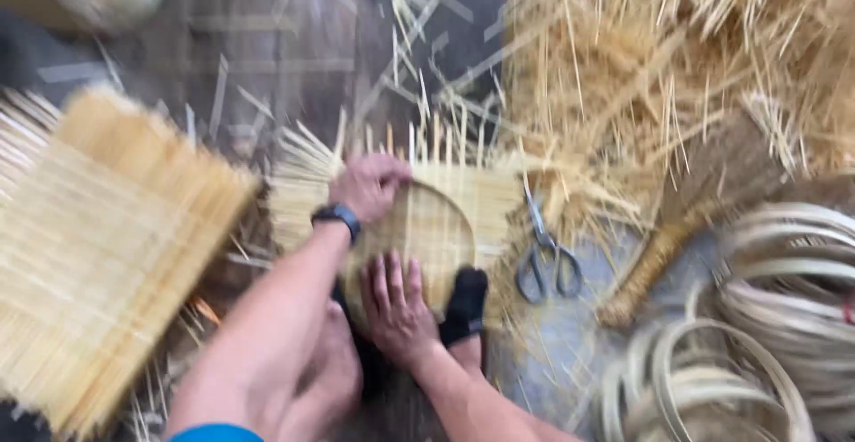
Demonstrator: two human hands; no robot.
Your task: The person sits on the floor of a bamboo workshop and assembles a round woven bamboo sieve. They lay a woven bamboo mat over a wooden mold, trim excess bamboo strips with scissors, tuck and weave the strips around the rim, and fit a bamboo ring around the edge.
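Both forearms fill the bottom of the view, reaching down to a woven bamboo mat [445, 219] lying on the floor [579, 353], which serves as the landmark for everything else. On top of the mat rests a round bamboo hoop [463, 219], and the left hand [370, 184], a dark watch [337, 216] on its wrist, presses at the hoop's far-left edge with fingers curled down onto it, though blur hides whether they pinch anything. At the mat's near edge the right hand [396, 304] lies flat, fingers spread wide and holding nothing, simply pinning the weave; a foot in a black sock [465, 304] pins it just beside that hand. Right of the mat lie scissors [545, 259], with a hand broom [686, 228] and coiled bamboo hoops [757, 335] farther right; loose splints [677, 68] are heaped beyond. Left of the mat sits a stack of finished mats [107, 246]. Judging by the grip, good work here means steady downward pressure and keeping the hoop centred on the weave.
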